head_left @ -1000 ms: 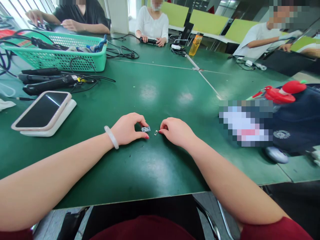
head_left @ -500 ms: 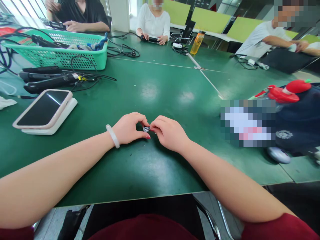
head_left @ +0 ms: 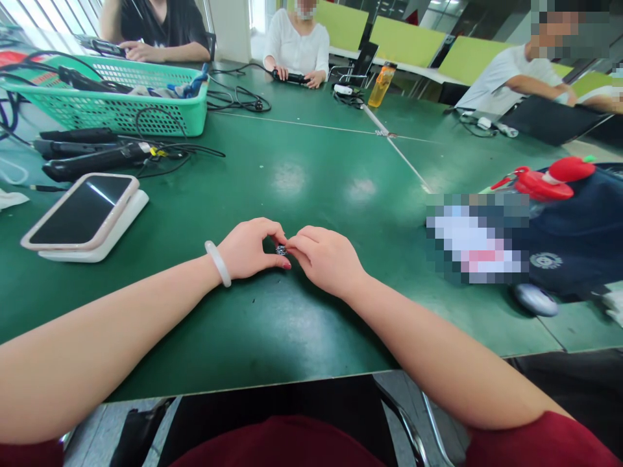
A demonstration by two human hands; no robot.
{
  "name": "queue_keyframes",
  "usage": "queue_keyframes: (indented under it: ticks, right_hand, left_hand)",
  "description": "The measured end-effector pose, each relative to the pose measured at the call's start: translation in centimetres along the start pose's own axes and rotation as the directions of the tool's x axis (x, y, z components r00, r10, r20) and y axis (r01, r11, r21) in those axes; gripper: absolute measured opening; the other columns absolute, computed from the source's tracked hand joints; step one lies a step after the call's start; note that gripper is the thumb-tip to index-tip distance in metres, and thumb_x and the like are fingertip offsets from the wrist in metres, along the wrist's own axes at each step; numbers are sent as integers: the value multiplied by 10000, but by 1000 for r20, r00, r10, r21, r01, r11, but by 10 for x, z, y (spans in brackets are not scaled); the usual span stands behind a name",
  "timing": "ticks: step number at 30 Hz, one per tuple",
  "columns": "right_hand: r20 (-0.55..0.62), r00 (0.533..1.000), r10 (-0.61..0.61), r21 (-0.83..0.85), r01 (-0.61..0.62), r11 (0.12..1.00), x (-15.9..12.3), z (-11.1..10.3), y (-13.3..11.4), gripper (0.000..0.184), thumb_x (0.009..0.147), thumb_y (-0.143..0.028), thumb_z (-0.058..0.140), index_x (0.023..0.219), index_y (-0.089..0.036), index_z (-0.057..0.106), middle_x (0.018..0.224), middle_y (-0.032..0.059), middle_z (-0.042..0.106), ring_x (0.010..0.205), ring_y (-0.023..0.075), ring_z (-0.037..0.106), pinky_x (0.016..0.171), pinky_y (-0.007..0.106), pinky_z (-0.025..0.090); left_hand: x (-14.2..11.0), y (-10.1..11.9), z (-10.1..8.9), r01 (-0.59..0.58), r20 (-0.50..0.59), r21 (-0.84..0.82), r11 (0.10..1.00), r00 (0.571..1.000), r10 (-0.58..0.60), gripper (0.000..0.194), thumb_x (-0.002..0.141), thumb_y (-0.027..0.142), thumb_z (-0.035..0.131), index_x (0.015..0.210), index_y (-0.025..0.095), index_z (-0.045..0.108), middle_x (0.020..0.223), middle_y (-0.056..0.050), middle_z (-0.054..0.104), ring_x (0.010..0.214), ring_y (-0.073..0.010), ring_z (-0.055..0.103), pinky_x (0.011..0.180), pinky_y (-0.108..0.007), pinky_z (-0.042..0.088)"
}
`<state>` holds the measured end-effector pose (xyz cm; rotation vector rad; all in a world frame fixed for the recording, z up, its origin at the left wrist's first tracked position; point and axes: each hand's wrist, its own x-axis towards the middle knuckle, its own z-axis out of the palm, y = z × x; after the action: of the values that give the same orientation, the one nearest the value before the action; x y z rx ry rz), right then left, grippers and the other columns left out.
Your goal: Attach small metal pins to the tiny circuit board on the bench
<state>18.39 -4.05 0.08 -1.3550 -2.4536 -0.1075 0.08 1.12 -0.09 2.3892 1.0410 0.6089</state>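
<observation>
A small black-and-white patterned thing [head_left: 281, 250] is between my two hands, low over the green table; its kind is too small to make out. My left hand [head_left: 248, 246], with a pale bangle [head_left: 219, 264] at the wrist, curls thumb and forefinger around it from the left. From the right, my right hand [head_left: 328, 258] has its fingers pinched together against the thing's right side. The right fingertips partly hide it.
At left lie a phone [head_left: 80, 211] on a white box, black handheld devices [head_left: 97, 162] with cables, and a green basket [head_left: 141, 117]. Far off are an orange bottle [head_left: 382, 85] and seated people. To the right are a dark bag [head_left: 574, 233] and a mouse [head_left: 535, 299].
The fingers of my right hand have straightened somewhat and shifted slightly left around the small thing. My left hand has kept nearly the same place, and the whole view has shifted slightly.
</observation>
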Motion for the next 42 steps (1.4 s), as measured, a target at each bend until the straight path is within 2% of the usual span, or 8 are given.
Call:
queue_keyframes:
  ticks: [3,5,10,16,21,27,35,42]
  right_hand:
    - [5,999,47,15,-47,999,0,1,1,285,961,-272,412,949,-184,682,932,56,654,835,163,566,705,288,405]
    - [57,998,36,17,-37,999,0,5,2,252,944,-268,456,952,-185,694,932,58,655,845,172,555,728,298,413]
    - [110,992,-64,0,65,998,1,14,2,315,923,-285,504,1199,-192,624,1044,74,636,873,199,504,784,332,416]
    - [106,993,-56,40,52,998,4,14,2,229,920,-311,522,1010,-219,712,978,60,639,854,182,496,785,324,401]
    - [85,996,0,75,-7,997,5,14,5,160,881,-270,581,834,-186,709,914,41,655,825,168,531,774,308,410]
    - [-109,989,104,160,-86,983,4,11,11,119,867,-249,588,811,-186,673,898,37,650,843,166,567,794,295,429]
    - [-285,957,57,183,-4,983,3,9,10,125,873,-261,576,804,-186,648,874,38,642,809,157,579,744,279,436]
    - [-355,935,-17,123,64,990,2,10,11,197,905,-316,536,803,-188,646,888,43,653,800,155,572,734,286,411]
  left_hand:
    - [1,-3,-2,115,-78,55,992,991,-111,303,647,450,743,805,208,651,861,-13,685,854,-221,610,786,-343,453]
    - [3,-7,-4,231,-156,64,971,963,-219,293,651,445,740,802,210,654,843,-15,686,833,-221,611,766,-340,451]
    - [5,-15,-5,379,-205,-11,925,905,-373,310,629,440,753,817,214,654,816,-15,681,795,-216,614,725,-329,455]
    - [5,-15,-1,352,-166,-48,935,920,-355,318,619,445,760,814,216,656,816,-15,680,785,-211,613,723,-328,460]
    - [3,-15,-2,224,-138,-46,973,964,-228,308,634,443,755,813,213,658,888,-21,694,864,-225,624,776,-340,465]
    - [2,-11,0,165,-128,-74,984,977,-173,310,629,438,759,803,200,664,896,-30,700,918,-241,630,862,-379,470]
    - [0,-5,2,146,-75,-304,942,981,-176,318,604,401,775,790,178,645,896,-49,709,938,-237,638,908,-406,474]
    - [1,-2,0,154,-23,-451,879,983,-184,332,571,356,793,780,162,623,944,-79,708,902,-236,651,901,-429,488]
